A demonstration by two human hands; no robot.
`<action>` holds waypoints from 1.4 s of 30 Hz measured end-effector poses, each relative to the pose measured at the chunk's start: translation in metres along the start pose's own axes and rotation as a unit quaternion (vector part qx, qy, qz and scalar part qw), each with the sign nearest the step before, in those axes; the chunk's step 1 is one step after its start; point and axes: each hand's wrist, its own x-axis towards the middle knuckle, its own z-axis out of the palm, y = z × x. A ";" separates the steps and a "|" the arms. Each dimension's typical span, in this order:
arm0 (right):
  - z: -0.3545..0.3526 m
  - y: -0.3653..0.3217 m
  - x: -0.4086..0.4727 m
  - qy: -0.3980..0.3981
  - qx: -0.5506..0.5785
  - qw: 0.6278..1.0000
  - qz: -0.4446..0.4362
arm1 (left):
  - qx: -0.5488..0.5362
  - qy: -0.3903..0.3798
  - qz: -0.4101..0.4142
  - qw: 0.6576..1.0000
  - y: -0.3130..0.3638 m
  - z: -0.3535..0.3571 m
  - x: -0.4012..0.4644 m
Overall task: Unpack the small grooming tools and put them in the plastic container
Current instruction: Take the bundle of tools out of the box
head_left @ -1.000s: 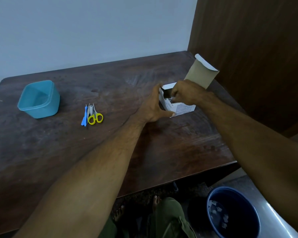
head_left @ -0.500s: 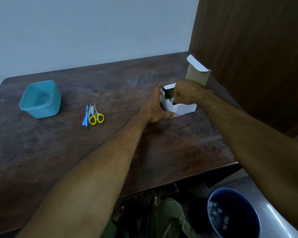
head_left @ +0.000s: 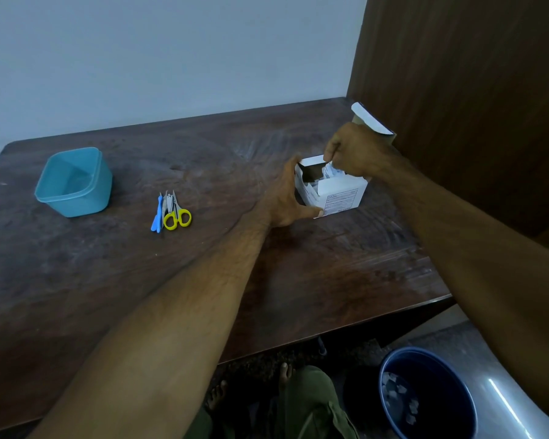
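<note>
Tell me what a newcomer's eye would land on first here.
Both hands meet at the open white box on the table's right: the left hand steadies its side while the right hand pinches a packet at its mouth. Farther left lie yellow-handled scissors and the teal plastic container.

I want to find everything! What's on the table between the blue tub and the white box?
In the head view, yellow-handled scissors, a blue tool and a small metal tool lie between the blue tub and white box.
</note>
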 end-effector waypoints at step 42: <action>0.109 -0.146 -0.074 -0.048 0.419 0.904 -0.068 | -0.424 0.287 -0.180 0.840 -0.025 -0.085 -0.143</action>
